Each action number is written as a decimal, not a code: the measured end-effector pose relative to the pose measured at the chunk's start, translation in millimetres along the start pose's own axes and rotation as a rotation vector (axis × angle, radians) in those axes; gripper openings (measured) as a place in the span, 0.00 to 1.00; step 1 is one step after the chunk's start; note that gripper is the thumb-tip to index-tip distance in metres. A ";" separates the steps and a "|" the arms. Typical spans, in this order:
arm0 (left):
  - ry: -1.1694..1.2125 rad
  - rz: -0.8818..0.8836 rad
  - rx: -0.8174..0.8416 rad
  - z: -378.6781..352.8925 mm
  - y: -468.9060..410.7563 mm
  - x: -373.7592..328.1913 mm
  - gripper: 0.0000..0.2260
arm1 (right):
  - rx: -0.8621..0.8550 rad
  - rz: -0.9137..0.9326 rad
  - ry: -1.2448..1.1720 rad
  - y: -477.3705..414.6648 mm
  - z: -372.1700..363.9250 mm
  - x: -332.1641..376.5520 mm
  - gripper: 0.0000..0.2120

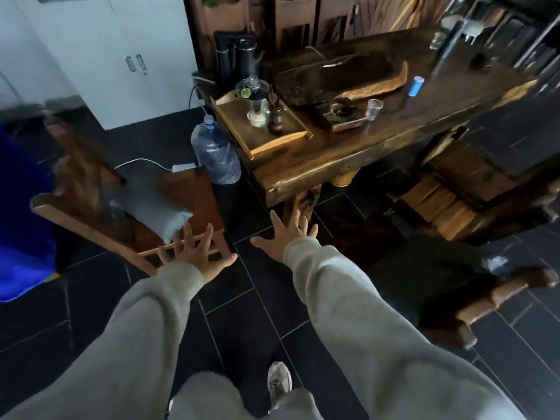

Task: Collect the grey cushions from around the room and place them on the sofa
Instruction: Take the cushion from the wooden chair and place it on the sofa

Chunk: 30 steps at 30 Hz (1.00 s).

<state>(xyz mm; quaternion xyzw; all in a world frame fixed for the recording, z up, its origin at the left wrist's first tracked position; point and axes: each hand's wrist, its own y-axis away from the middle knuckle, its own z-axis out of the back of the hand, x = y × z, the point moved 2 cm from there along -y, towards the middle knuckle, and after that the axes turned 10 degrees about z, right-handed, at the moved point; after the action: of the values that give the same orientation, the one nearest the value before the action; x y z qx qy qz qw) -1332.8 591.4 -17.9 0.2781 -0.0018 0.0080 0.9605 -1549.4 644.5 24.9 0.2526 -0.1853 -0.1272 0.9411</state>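
A grey cushion (151, 204) lies on the seat of a wooden chair (91, 189) at the left. My left hand (194, 256) is stretched out with fingers spread, just below the cushion's near corner and over the chair's front rail, holding nothing. My right hand (285, 234) is also out flat with fingers apart, above the dark floor to the right of the chair, empty. Both arms wear grey sleeves. No sofa is in view.
A heavy wooden tea table (348, 156) stands ahead with a tray (272, 140), glassware and a blue can (414, 85). A large water bottle (216, 156) sits on the floor beside the chair. Another wooden chair (485, 295) is at right, blue fabric (21, 213) at left.
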 end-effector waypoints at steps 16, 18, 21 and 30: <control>0.088 0.237 0.143 83.8 -386.6 111.6 0.46 | 0.361 0.051 -0.340 -343.2 -29.0 170.5 0.46; 0.107 0.255 0.147 86.7 -450.5 131.1 0.47 | 0.409 0.030 -0.399 -390.9 -58.6 186.3 0.45; 0.088 0.285 0.180 79.9 -537.8 161.2 0.45 | 0.440 -0.015 -0.526 -460.0 -112.4 209.3 0.41; 0.240 0.252 0.236 38.8 -705.1 234.0 0.43 | 0.523 -0.470 -0.889 -544.2 -254.0 248.1 0.60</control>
<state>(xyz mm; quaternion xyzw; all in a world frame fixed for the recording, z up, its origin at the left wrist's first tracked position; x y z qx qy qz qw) -1087.3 -22.0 -359.9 0.3835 0.0786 0.1611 0.9060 -1300.7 213.6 -393.0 0.4340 -0.5281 -0.3770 0.6249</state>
